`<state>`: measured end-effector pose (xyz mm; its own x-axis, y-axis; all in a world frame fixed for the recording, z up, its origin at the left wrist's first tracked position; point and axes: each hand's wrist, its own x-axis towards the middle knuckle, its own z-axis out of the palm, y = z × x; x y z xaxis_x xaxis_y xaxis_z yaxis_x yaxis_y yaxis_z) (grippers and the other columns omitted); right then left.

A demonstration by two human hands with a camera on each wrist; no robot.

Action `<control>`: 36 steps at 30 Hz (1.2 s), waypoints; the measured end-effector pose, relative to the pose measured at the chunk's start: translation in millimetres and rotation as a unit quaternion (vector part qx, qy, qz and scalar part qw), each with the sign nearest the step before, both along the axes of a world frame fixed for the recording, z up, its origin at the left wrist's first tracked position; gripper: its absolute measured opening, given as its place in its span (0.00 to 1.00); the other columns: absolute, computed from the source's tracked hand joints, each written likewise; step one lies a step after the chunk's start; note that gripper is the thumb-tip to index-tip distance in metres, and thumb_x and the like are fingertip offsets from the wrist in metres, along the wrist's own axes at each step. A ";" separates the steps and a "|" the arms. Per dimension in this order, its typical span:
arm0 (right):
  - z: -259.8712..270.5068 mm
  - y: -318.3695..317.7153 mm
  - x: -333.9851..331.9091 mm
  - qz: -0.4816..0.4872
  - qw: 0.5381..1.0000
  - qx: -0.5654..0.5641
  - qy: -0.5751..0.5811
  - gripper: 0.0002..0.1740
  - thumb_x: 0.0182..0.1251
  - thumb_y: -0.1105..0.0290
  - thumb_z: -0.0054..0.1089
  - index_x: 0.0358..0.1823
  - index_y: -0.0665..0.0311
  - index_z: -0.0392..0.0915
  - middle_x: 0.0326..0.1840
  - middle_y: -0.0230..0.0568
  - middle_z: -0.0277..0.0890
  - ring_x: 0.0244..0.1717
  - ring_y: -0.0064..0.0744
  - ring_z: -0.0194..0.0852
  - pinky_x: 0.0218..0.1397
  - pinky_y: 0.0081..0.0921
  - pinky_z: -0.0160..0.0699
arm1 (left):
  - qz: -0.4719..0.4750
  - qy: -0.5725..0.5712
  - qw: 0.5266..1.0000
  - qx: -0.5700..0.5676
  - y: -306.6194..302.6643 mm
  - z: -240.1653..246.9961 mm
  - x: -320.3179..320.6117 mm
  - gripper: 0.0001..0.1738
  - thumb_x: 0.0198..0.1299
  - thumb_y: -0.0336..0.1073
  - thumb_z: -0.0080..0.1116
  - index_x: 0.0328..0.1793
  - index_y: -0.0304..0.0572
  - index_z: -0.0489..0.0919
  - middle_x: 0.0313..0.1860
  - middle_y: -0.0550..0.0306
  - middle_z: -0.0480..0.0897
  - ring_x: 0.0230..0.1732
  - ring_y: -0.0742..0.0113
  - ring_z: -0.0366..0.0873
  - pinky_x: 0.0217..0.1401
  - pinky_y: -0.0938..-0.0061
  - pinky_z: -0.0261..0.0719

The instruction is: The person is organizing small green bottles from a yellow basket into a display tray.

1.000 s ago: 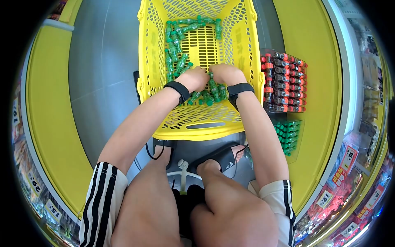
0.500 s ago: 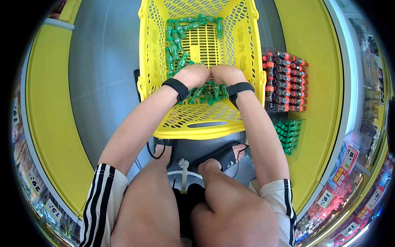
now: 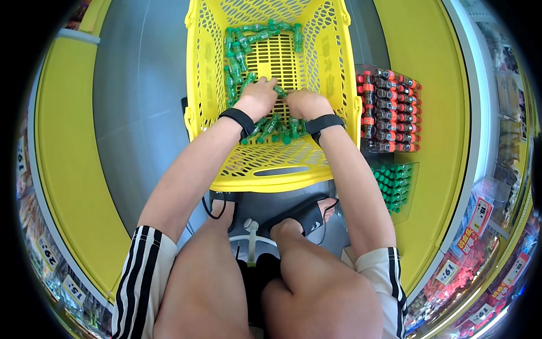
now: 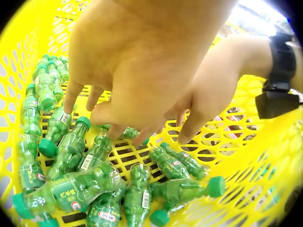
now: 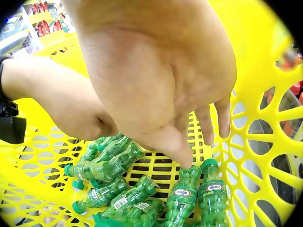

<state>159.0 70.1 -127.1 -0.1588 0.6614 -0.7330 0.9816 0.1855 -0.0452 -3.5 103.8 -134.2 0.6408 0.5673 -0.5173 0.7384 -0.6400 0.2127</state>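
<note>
Inside the yellow basket [image 3: 271, 184], small green bottles lie along the left side, the far end and the near end. My left hand [image 3: 259, 97] pinches one green bottle [image 3: 280, 91] at its fingertips, over the slatted floor; in the left wrist view that bottle [image 4: 129, 134] is partly hidden under the fingers. Close to its right, my right hand [image 3: 306, 105] has its fingers pointing down, loosely extended and seemingly without a bottle. In the right wrist view its thumb hangs just above an upright-looking green bottle [image 5: 182, 196], beside another bottle [image 5: 213, 194].
To the right of the basket stands a tray of dark bottles with red caps [image 3: 398, 113], and nearer a clear box of green bottles [image 3: 395, 186]. Yellow shelf ledges [image 3: 432, 141] run along both sides. The person's legs and sandals [image 3: 302, 220] are below the basket.
My hands were close together over the near bottles; the left has moved forward and its fingers have spread, with a bottle now showing between the hands. The basket has shifted slightly left.
</note>
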 end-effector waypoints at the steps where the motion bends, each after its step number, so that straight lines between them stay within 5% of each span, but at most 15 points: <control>1: 2.7 -0.5 -0.2 -0.001 1.000 0.006 -0.009 0.33 0.74 0.76 0.60 0.78 0.43 0.82 0.78 0.37 0.83 0.70 0.52 0.87 0.71 0.47 0.89 | -0.001 0.000 1.000 0.000 0.1 -6.2 0.1 0.15 0.61 0.25 0.72 0.54 0.38 0.93 0.83 0.49 0.73 0.78 0.49 0.76 0.76 0.58 0.86; 5: -22.5 -7.8 5.4 0.018 0.999 0.028 -0.010 0.28 0.76 0.75 0.59 0.76 0.49 0.83 0.78 0.41 0.83 0.69 0.53 0.87 0.71 0.48 0.89 | -0.001 0.008 1.000 0.013 -1.5 -18.8 1.4 0.13 0.70 0.31 0.69 0.57 0.43 0.94 0.77 0.55 0.77 0.77 0.52 0.78 0.68 0.58 0.91; 7: -22.3 -17.4 6.4 0.019 0.983 0.175 0.046 0.10 0.70 0.71 0.68 0.46 0.61 0.96 0.53 0.48 0.94 0.53 0.54 0.94 0.55 0.47 0.94 | -0.006 0.010 1.000 0.015 -3.0 -12.2 1.2 0.13 0.71 0.31 0.68 0.57 0.43 0.94 0.77 0.55 0.77 0.77 0.52 0.77 0.68 0.58 0.90; 9: -14.0 -17.7 5.4 -0.007 0.985 0.164 0.044 0.10 0.70 0.71 0.68 0.45 0.60 0.96 0.52 0.48 0.94 0.52 0.55 0.95 0.54 0.48 0.95 | -0.024 0.013 0.999 0.026 -0.4 -5.6 2.2 0.11 0.61 0.25 0.73 0.49 0.37 0.94 0.80 0.51 0.75 0.74 0.51 0.79 0.71 0.60 0.89; 17: 21.6 -17.6 -0.3 -0.002 0.990 0.139 -0.020 0.09 0.72 0.70 0.68 0.42 0.53 0.97 0.46 0.33 0.95 0.50 0.42 0.96 0.39 0.44 0.85 | -0.063 0.012 0.997 0.052 -16.0 13.1 10.1 0.07 0.66 0.32 0.70 0.46 0.41 0.95 0.79 0.57 0.75 0.74 0.55 0.78 0.69 0.60 0.88; 25: 61.4 -44.6 3.9 0.018 0.963 0.269 0.016 0.06 0.62 0.69 0.70 0.32 0.54 0.95 0.34 0.37 0.90 0.35 0.42 0.93 0.29 0.42 0.78 | -0.105 -0.031 0.989 0.097 -28.6 53.5 -0.4 0.06 0.63 0.33 0.68 0.40 0.45 0.94 0.71 0.56 0.80 0.67 0.56 0.82 0.62 0.61 0.87; 30: 97.6 -64.2 16.6 0.054 0.967 0.246 0.046 0.05 0.60 0.70 0.70 0.31 0.57 0.93 0.36 0.44 0.90 0.37 0.46 0.94 0.32 0.46 0.85 | -0.077 -0.070 0.993 0.062 -50.6 95.9 1.1 0.06 0.60 0.30 0.68 0.39 0.42 0.93 0.68 0.51 0.82 0.65 0.53 0.83 0.62 0.58 0.86; 32: 102.7 -76.9 24.9 0.046 0.942 0.320 0.096 0.05 0.61 0.71 0.69 0.30 0.60 0.91 0.40 0.47 0.91 0.39 0.49 0.95 0.39 0.47 0.89 | -0.066 -0.107 0.990 0.058 -59.9 104.0 0.7 0.06 0.58 0.30 0.67 0.40 0.40 0.92 0.70 0.49 0.82 0.65 0.52 0.82 0.63 0.56 0.86; 33: 115.5 -78.0 26.8 0.020 0.953 0.278 0.118 0.04 0.62 0.73 0.68 0.32 0.64 0.90 0.43 0.51 0.91 0.43 0.54 0.94 0.49 0.50 0.92 | -0.071 -0.134 0.986 0.065 -63.6 106.3 -2.9 0.09 0.57 0.27 0.66 0.43 0.38 0.92 0.72 0.46 0.81 0.64 0.50 0.82 0.63 0.57 0.85; 36: 138.7 -86.0 36.4 -0.037 0.955 0.232 0.180 0.06 0.63 0.76 0.66 0.37 0.67 0.90 0.46 0.54 0.90 0.52 0.56 0.92 0.59 0.48 0.91 | -0.068 -0.181 0.980 0.036 -66.2 128.2 -8.9 0.12 0.57 0.23 0.64 0.47 0.32 0.90 0.73 0.43 0.80 0.65 0.45 0.82 0.65 0.55 0.84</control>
<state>195.5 -15.9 11.6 -0.2858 0.9210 -0.2647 0.9292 0.1988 -0.3115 -12.4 37.6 -6.0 0.8471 0.4906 -0.2041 0.5297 -0.7498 0.3965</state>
